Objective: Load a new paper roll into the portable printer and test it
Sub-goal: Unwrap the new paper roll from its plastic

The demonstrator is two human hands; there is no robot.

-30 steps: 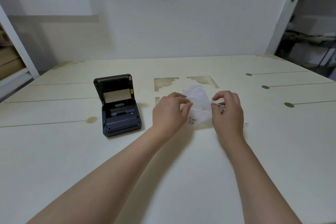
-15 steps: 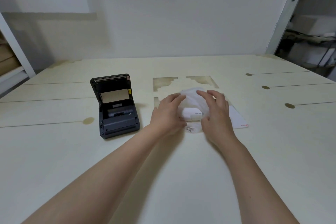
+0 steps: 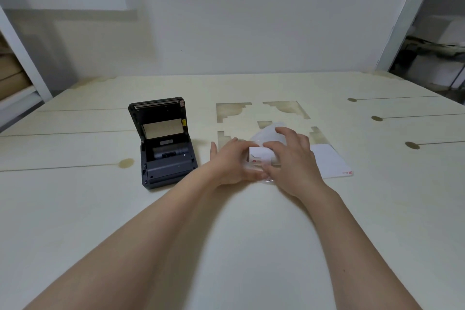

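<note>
Both on the paper roll (image 3: 260, 156): left hand (image 3: 232, 161) and right hand (image 3: 293, 158) closed around it, wrapper (image 3: 269, 133) half hidden. Printer (image 3: 163, 143) open, left.

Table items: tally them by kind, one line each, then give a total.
Portable printer, lid open: 1
Paper roll, held between the left hand and right hand: 1
Clear plastic wrapper: 1
White card: 1
Total: 4
</note>
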